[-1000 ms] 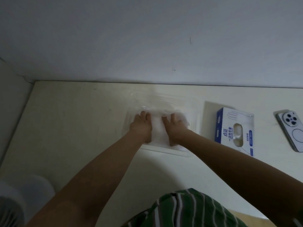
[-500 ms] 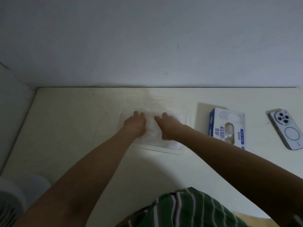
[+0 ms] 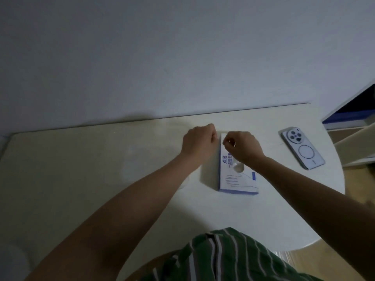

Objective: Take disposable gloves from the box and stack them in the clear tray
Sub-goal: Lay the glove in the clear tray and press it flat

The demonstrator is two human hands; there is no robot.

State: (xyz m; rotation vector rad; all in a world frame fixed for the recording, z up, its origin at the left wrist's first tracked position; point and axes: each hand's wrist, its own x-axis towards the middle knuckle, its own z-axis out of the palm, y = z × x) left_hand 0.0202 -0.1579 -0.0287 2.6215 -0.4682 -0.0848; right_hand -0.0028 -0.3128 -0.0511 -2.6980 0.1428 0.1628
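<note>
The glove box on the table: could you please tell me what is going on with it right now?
A person is working at the far end of the glove box, which lies flat on the table. The right hand is curled above it, thumb and finger pinched together, though I cannot tell on what; the left hand is curled beside its far corner. A phone lies to the right.

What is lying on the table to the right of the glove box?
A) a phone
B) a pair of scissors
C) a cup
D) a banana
A: a phone lies with its back up, round camera bump showing, on the table to the right of the glove box.
</note>
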